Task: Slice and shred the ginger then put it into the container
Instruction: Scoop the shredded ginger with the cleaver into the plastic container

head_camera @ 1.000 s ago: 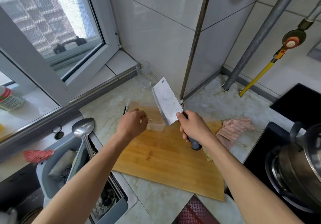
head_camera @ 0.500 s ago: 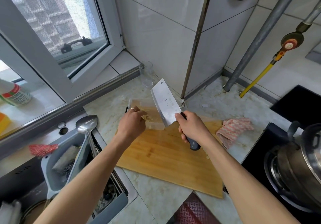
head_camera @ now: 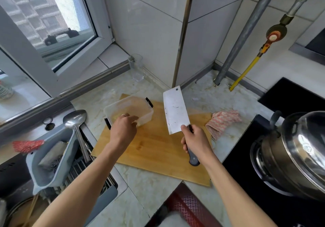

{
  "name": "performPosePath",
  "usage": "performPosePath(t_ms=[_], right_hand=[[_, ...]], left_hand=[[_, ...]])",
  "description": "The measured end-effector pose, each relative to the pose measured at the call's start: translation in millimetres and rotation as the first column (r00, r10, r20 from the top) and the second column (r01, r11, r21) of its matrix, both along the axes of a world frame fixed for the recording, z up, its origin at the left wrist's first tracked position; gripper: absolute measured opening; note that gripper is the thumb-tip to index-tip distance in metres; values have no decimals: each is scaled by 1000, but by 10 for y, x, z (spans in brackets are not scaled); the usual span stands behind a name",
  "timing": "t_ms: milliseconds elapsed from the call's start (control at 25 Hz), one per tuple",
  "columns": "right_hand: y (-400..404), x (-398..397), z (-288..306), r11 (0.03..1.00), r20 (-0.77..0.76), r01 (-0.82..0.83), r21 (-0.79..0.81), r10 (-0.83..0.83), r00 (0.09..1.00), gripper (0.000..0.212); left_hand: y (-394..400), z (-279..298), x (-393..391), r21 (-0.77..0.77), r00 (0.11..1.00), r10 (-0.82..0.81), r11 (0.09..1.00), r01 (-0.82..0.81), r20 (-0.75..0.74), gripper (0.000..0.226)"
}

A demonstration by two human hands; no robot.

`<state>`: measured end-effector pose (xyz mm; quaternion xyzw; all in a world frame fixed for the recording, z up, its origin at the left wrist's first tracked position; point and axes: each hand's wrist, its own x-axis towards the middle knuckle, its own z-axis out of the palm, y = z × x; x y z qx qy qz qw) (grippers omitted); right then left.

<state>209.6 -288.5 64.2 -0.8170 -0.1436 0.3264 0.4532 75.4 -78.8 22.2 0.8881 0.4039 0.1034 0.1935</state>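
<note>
My left hand (head_camera: 123,130) reaches over the near rim of the clear plastic container (head_camera: 129,110), fingers curled down inside it; I cannot tell whether they pinch anything. Pale yellow ginger shreds (head_camera: 116,116) lie in the container's near corner, just beside my fingertips. My right hand (head_camera: 195,141) grips the dark handle of the cleaver (head_camera: 175,111), its wide blade raised above the wooden cutting board (head_camera: 158,149) and pointing away from me. The container sits on the board's far left corner. A pink checked cloth (head_camera: 223,121) lies on the table just beside the board's right edge. A steel ladle (head_camera: 75,121) rests over the sink rack to the left, and a steel pot (head_camera: 299,152) stands on the stove at the right.
</note>
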Motion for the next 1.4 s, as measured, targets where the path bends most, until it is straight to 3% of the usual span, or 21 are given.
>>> performPosePath(t_ms=[440, 600, 840, 1160, 1280, 1400], right_hand=[[178, -397, -468, 995, -98, -34, -91, 25, 995, 30], [215, -386, -504, 951, -39, -176, -253, 172, 984, 20], [103, -212, -444, 852, 26, -340, -398, 381, 924, 33], [-281, 532, -287, 917, 221, -183, -355, 273, 936, 21], [-138, 799, -263, 878, 350, -198, -436, 368, 861, 21], [159, 1005, -242, 805, 478, -229, -547, 524, 705, 24]], left_hand=[[-372, 199, -226, -159, 956, 118, 984, -76, 270, 32], [-607, 277, -363, -193, 924, 115, 980, -45, 365, 31], [-846, 208, -376, -269, 911, 118, 963, -8, 396, 26], [-1002, 42, -54, -384, 911, 111, 922, 55, 398, 19], [-1001, 37, 53, -412, 945, 55, 907, 88, 324, 20], [-989, 144, 153, -396, 972, 18, 915, 78, 234, 21]])
